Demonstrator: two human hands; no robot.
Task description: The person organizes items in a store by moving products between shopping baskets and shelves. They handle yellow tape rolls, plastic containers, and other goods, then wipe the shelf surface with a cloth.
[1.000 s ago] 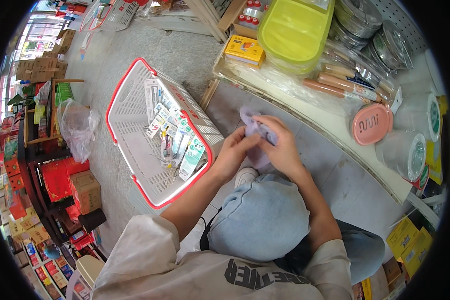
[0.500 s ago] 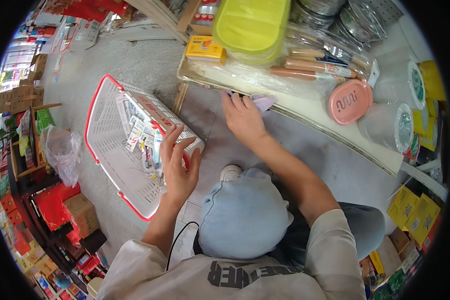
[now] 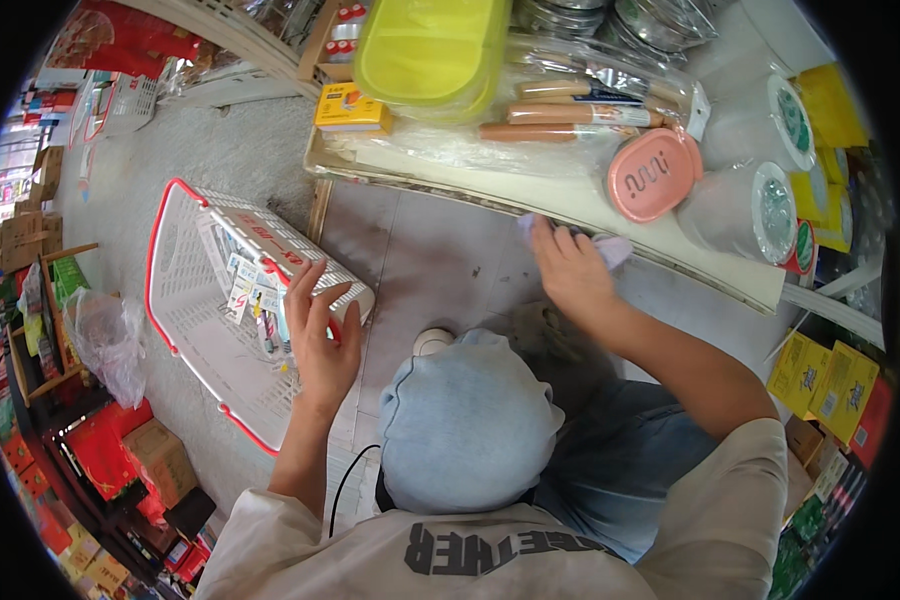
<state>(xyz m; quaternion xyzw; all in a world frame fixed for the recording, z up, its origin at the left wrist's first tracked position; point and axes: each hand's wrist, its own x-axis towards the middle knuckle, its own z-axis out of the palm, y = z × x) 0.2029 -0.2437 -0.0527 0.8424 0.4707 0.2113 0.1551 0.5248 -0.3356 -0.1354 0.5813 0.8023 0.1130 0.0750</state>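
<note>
My right hand (image 3: 576, 278) has its fingers closed over a pale purple cloth (image 3: 613, 248), pressed at the front edge of a cream shelf (image 3: 690, 262). Part of the cloth sticks out on both sides of the fingers. My left hand (image 3: 322, 352) hovers at the right side of a white shopping basket (image 3: 305, 228) with red rim and handles. Its fingers are spread and curved, with nothing seen in them; whether they touch the rim I cannot tell. Several small packaged items (image 3: 240, 290) lie inside the tilted-looking basket.
Along the shelf are yellow-green plastic trays (image 3: 425, 55), a yellow box (image 3: 352, 110), wood-handled tools in plastic (image 3: 570, 113), a pink oval container (image 3: 655, 175) and clear tubs (image 3: 738, 215). Yellow packages (image 3: 820, 375) stand low at right. A plastic bag (image 3: 108, 340) and cartons (image 3: 160, 460) are at left.
My right hand has slid rightward along the shelf edge with the cloth. My left hand stays by the basket, fingers spread. The whole view has shifted a little.
</note>
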